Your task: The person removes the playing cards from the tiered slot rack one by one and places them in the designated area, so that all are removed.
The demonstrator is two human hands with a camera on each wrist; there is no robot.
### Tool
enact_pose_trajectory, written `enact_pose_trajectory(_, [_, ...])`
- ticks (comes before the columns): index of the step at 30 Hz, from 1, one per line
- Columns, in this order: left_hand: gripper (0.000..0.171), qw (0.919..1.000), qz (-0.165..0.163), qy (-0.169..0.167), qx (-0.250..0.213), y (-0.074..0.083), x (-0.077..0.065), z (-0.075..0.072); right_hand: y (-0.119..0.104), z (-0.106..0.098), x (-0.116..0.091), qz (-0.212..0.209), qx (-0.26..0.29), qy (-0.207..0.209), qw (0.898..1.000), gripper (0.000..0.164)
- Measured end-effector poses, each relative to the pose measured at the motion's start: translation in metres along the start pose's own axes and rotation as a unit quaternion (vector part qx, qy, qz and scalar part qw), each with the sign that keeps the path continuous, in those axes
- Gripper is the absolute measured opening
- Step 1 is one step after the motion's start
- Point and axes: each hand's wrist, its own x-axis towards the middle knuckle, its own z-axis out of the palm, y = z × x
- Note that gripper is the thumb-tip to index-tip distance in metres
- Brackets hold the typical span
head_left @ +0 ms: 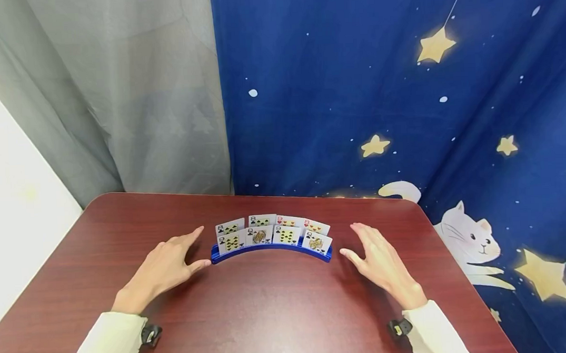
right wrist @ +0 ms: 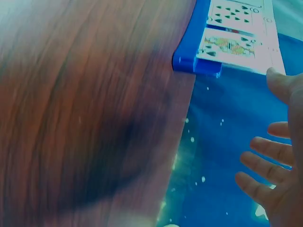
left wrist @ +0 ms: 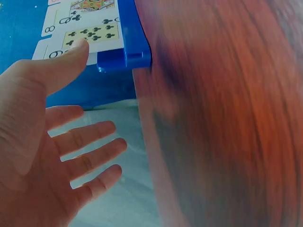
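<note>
A curved blue card holder (head_left: pixel 272 246) stands on the table with playing cards upright in two rows. In the front row, black pip cards (head_left: pixel 286 235) alternate with face cards (head_left: pixel 259 235); behind them, black cards stand left and red cards (head_left: pixel 316 226) right. My left hand (head_left: pixel 165 266) is just off the holder's left end, fingers spread and thumb pointing at it. Past the right end, my right hand (head_left: pixel 383 259) mirrors it, holding nothing. In the left wrist view the thumb overlaps a club card (left wrist: pixel 102 35); the right wrist view shows a face card (right wrist: pixel 229 46) near the thumb.
The reddish-brown wooden table (head_left: pixel 279 313) reaches back to a grey curtain (head_left: pixel 165 97) and a blue curtain (head_left: pixel 317 91) with stars and a white cat. Black bands (head_left: pixel 151 335) with small devices sit at both wrists, beside white sleeves (head_left: pixel 111 342).
</note>
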Motion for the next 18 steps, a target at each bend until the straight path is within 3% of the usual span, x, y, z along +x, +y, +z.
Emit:
enact_pose_trajectory(4, [0.079, 0.9997, -0.015, -0.014, -0.016, 0.004, 0.003, 0.006, -0.006, 0.006, 0.002, 0.006, 0.037, 0.009, 0.999, 0.054])
enact_pose_trajectory(7, [0.075, 0.9991, -0.022, -0.023, -0.029, 0.006, 0.006, 0.010, -0.010, 0.013, 0.005, 0.034, 0.083, 0.003, 0.996, 0.042])
enact_pose_trajectory(13, [0.066, 0.9975, -0.027, -0.034, -0.056, 0.009, 0.011, 0.020, -0.020, 0.027, 0.012, 0.099, 0.199, -0.021, 0.975, 0.024])
enact_pose_trajectory(18, [0.057, 0.9964, -0.030, -0.042, -0.068, 0.009, 0.016, 0.026, -0.026, 0.033, 0.018, 0.127, 0.223, -0.017, 0.966, 0.014])
